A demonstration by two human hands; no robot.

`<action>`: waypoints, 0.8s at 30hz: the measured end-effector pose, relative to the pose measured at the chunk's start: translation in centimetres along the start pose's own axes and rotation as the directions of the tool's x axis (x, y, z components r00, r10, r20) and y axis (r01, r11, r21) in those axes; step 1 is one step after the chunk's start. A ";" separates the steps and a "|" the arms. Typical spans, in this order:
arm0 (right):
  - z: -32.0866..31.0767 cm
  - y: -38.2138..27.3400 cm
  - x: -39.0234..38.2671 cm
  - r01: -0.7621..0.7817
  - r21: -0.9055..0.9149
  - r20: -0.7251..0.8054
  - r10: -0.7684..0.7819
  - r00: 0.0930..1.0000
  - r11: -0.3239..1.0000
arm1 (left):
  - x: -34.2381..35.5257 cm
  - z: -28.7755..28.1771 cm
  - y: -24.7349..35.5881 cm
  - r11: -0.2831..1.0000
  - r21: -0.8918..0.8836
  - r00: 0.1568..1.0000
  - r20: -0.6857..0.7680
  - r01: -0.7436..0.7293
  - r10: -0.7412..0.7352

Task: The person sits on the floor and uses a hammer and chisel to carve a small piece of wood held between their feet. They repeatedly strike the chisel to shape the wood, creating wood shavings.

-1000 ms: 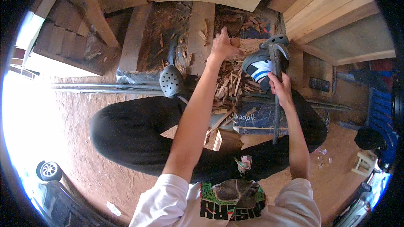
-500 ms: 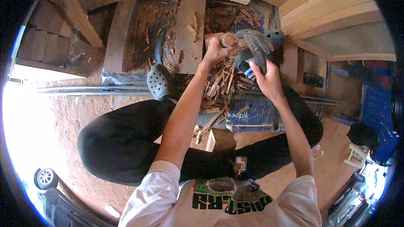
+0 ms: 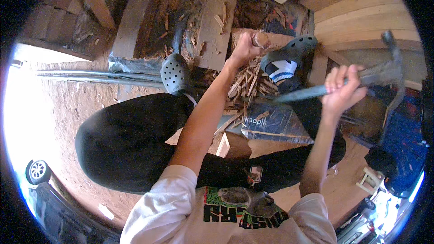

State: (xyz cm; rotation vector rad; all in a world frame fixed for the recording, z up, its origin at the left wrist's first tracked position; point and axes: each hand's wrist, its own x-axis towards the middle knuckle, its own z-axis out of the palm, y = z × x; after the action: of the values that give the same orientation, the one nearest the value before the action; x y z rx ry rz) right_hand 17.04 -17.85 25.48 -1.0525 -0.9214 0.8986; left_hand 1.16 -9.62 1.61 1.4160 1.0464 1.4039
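Observation:
My left hand (image 3: 242, 52) is closed around a short round piece of wood (image 3: 261, 40), its pale cut end pointing away to the right. The piece is over a reddish plank near my shoe. Off to the right, my right hand (image 3: 344, 89) grips the dark shaft of an adze (image 3: 375, 73). Its long curved metal head stands at the far right, and a bluish handle end sticks out to the left of my fist. Below my left hand lies a heap of wood chips (image 3: 246, 83).
My grey-green clog (image 3: 296, 49) is right beside the wood; the other clog (image 3: 174, 74) stands on the left. A dark printed sheet (image 3: 275, 122) lies under the chips. Boards (image 3: 361, 16) line the right side. At far right, a person in blue (image 3: 404, 135) is near a pale stool (image 3: 370, 180).
My right hand has swung the adze away from the wood, up and out to the right. My left hand still holds the round piece, shifted slightly right in view.

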 end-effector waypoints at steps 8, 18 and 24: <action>-3.0 9.4 -3.1 -0.047 -0.824 0.170 0.325 0.930 0.565 | 0.3 -0.3 -0.9 0.994 0.100 0.999 0.010 -0.050 0.049; 1.1 2.1 -1.2 0.158 -0.136 -0.118 -0.174 0.978 0.978 | 0.1 -0.2 0.7 0.992 -0.038 0.992 0.049 0.118 -0.117; -0.9 9.9 -2.5 0.145 -0.879 0.246 0.170 0.954 0.453 | 0.7 -0.4 -1.2 0.999 0.027 0.992 0.119 0.036 -0.039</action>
State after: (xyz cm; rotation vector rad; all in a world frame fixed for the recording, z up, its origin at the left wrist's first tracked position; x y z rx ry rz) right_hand 15.49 -17.97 15.32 -1.8658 -1.7656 0.5335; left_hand 0.77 -8.61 0.66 1.4728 1.0114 1.2668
